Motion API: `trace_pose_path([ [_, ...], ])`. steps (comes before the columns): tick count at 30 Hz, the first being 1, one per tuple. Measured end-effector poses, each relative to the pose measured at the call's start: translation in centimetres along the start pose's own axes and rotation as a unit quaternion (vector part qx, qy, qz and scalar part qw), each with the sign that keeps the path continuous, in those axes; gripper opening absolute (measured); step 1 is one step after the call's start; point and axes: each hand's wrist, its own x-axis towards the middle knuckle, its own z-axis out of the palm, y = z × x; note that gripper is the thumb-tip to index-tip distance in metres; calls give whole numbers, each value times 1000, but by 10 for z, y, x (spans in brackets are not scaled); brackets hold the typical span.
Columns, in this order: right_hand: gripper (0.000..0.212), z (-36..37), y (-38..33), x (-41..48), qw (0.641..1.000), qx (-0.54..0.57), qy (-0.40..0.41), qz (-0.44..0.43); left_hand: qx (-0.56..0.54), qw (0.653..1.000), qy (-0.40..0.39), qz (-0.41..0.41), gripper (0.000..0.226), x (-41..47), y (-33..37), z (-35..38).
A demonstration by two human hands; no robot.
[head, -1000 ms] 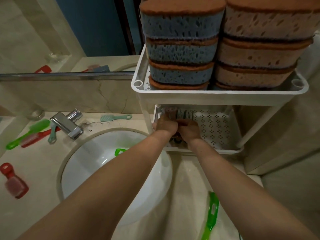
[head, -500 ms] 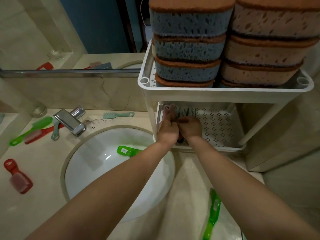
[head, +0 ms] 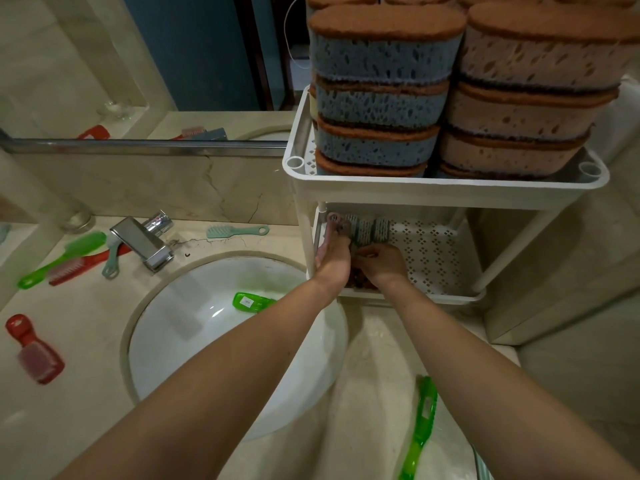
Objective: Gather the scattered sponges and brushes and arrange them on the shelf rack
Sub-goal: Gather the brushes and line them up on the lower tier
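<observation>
1. The counter (head: 86, 393) carries brushes not yet gathered: a long green brush (head: 65, 254) crossed with a slim red brush (head: 83, 265) by the tap, a broad red brush (head: 34, 351) at far left, two teal brushes (head: 235, 232) (head: 111, 258), and a second green brush (head: 420, 427) nearest the person.
2. The shelf rack (head: 450, 187) stands on the counter, just right of the sink. Its top tier is full. Its lower tier (head: 433, 258) is loaded only at the left rear.
3. The sink (head: 194, 341) holds one short green brush (head: 251, 302), lying on the basin wall.
4. The top tier holds blue sponges (head: 377, 102) on the left and tan sponges (head: 519, 112) on the right, in two touching stacks.
5. The row of brushes (head: 367, 228) stands packed side by side in the lower tier, against its left wall.
6. The left hand (head: 332, 256) lies with extended fingers bracing the left end of the row. The right hand (head: 382, 263) curls its fingers onto a brush in the row; the exact grasp is hidden.
7. Step in hand, as judged: seating a brush. Keep the left-hand brace until the brush stands firm, press the row tight leftward, and leave the bare perforated floor to the right free for further brushes.
</observation>
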Motion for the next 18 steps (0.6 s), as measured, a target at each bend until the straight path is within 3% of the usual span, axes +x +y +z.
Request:
trace_pose_path([
  [3, 18, 1, 0, 1, 1000, -23, -15, 5, -43, 998, -33, 11, 45, -5, 0, -4],
  [6, 23, 2, 0, 1, 999, -25, -25, 13, -22, 994, -75, 78, 45, -12, -1, -9],
  [9, 19, 3, -1, 2, 1000, -4, -15, 16, -89, 991, -75, 68, 47, -16, -1, -10],
  [15, 17, 5, -4, 7, 999, 43, -4, 29, -85, 994, -59, 36, 45, -15, 4, -9],
  [18, 11, 5, -4, 3, 999, 22, 13, 19, -76, 991, -90, 67, 48, -18, 0, -15],
])
